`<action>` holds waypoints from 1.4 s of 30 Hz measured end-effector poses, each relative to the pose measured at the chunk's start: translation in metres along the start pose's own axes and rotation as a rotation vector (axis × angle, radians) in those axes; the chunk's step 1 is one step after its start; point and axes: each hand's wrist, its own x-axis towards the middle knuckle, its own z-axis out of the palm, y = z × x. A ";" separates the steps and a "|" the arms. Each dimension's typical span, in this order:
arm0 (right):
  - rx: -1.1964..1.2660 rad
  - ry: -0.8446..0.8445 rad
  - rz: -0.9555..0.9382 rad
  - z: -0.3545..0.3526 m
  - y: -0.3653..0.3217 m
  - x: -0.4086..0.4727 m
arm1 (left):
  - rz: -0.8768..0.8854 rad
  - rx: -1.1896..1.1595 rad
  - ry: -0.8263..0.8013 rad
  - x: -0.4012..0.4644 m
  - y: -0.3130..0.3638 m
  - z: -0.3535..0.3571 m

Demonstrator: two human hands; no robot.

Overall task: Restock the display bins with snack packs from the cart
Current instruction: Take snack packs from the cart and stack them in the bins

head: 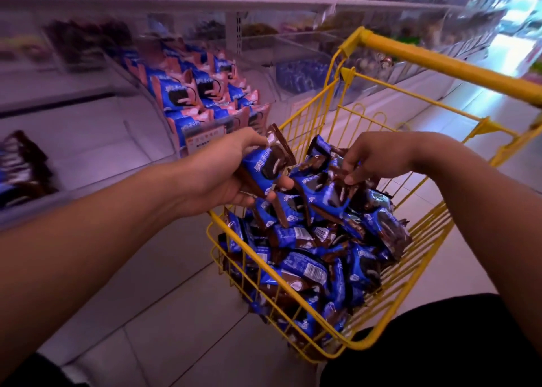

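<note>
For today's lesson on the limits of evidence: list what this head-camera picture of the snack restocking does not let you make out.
- Upper shelf bins: motion blur hides their contents.
- Price label on the pink-pack bin: print too small and blurred.
- Cart bottom: buried under blue packs.
- Left hand: how many packs it grips is unclear.
- Right hand fingers: the tips merge with the pile.
- Dark packs at left: cut by the frame edge.

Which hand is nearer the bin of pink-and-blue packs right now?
Left. The left hand, gripping a snack pack, is just below the front of the pink-and-blue bin. The right hand is further right, over the cart, pinching another pack.
</note>
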 end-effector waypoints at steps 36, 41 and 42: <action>1.092 0.504 -0.347 0.004 -0.092 -0.024 | 0.061 -0.525 -0.184 -0.044 0.015 -0.011; 0.966 0.613 -0.331 0.014 -0.106 -0.021 | 0.155 -0.302 -0.024 -0.046 0.015 -0.002; 0.966 0.633 -0.323 0.016 -0.109 -0.020 | 0.179 -0.268 0.031 -0.046 0.014 0.001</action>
